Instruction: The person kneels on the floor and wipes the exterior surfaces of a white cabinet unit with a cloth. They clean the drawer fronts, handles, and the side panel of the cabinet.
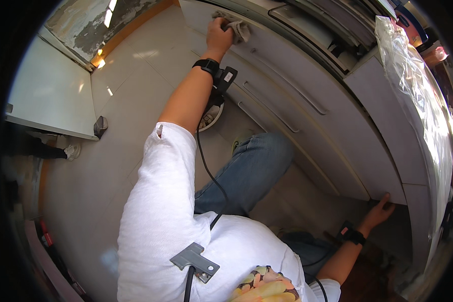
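At the far end of the cabinet my left hand [219,37] is closed around a crumpled grey cloth [241,30]. The cloth lies against the upper part of a pale drawer front [305,75]. My right hand [377,215] is at the near end of the same cabinet, its fingers apart and touching the edge of the drawer front. Nothing is seen held in it. Long metal bar handles [288,81] run along the stacked drawers. Black straps with small devices circle both wrists, and a black cable [207,166] hangs from the left one.
A white bucket [219,115] with things inside stands on the tiled floor [124,102], partly behind my left forearm. Clear plastic sheeting [415,87] drapes over the right side. At left are a pale door [53,87], a dark doorstop [100,126] and another person's shoe [72,151].
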Motion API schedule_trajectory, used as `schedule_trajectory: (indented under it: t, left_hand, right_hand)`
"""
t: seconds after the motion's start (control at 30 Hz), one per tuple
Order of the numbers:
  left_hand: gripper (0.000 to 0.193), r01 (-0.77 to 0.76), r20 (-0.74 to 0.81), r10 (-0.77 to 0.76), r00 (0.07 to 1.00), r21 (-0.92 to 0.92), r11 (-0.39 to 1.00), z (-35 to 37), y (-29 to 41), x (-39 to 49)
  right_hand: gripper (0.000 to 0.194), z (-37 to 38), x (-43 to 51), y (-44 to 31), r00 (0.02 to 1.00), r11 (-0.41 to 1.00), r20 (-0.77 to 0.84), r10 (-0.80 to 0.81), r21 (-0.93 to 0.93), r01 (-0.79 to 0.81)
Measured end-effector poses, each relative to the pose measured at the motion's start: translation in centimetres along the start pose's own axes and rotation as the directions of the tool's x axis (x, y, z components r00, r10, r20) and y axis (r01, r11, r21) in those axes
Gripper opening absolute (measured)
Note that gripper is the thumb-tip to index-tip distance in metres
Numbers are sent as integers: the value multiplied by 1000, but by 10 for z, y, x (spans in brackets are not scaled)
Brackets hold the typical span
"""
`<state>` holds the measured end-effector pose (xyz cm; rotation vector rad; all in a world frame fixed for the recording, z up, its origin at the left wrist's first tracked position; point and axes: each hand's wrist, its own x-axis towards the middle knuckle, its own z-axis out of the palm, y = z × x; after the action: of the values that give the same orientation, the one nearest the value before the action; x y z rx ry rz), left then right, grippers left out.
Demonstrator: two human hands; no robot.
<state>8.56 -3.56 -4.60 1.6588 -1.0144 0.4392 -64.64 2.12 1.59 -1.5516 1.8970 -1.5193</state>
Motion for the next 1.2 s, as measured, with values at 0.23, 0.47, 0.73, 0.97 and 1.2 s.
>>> schedule_trajectory:
  t: [0.23, 0.47, 0.73, 0.97, 1.2]
  left_hand:
    - [33, 435, 197, -405, 893, -142, 889, 2, -44, 0]
    - [32, 143, 285, -32, 958, -377, 915, 12, 80, -146]
    - [30, -8, 124, 14, 992, -50, 999, 17, 26, -116]
    - [24, 534, 257, -475, 841, -257, 806, 1, -15, -22]
    - [33, -384, 80, 417, 906, -262, 885, -23, 169, -77]
  right_hand:
    - [61, 0, 1, 1, 1000, 999, -12, 20, 32, -19]
    - [63, 5, -5, -2, 999, 999, -41, 13, 52, -11]
    - [61, 2, -2, 0, 1000, 988, 12, 3, 153, -4]
    - [56, 1, 3, 8, 1000, 998, -15, -13, 60, 14]
    - [57, 2, 3, 9, 999, 999, -47, 14, 51, -12]
